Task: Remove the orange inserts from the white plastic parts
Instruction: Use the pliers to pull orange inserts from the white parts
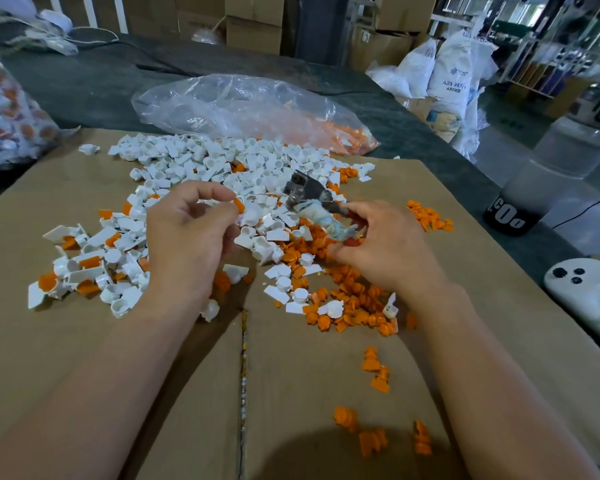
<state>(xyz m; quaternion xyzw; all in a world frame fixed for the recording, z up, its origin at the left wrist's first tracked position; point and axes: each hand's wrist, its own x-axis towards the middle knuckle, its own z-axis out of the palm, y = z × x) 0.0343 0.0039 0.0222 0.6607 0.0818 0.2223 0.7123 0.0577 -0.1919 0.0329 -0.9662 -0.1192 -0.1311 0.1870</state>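
My left hand (191, 230) pinches a small white plastic part with an orange insert (238, 205) between thumb and fingertips. My right hand (385, 244) grips a metal plier-like tool (309, 192) whose handle is wrapped in cloth; its jaws point toward the part in my left hand. A heap of white plastic parts (222, 161) lies on the cardboard beyond my hands. White parts still holding orange inserts (84, 265) lie to the left. Loose orange inserts (354, 299) are spread under and below my right hand.
The cardboard sheet (118, 341) covers a dark table. A clear bag with white and orange pieces (250, 109) lies behind the heap; another filled bag (4, 116) is at far left. A clear bottle (548, 174) stands off the right edge, and a white ghost-shaped object (582, 289) lies right.
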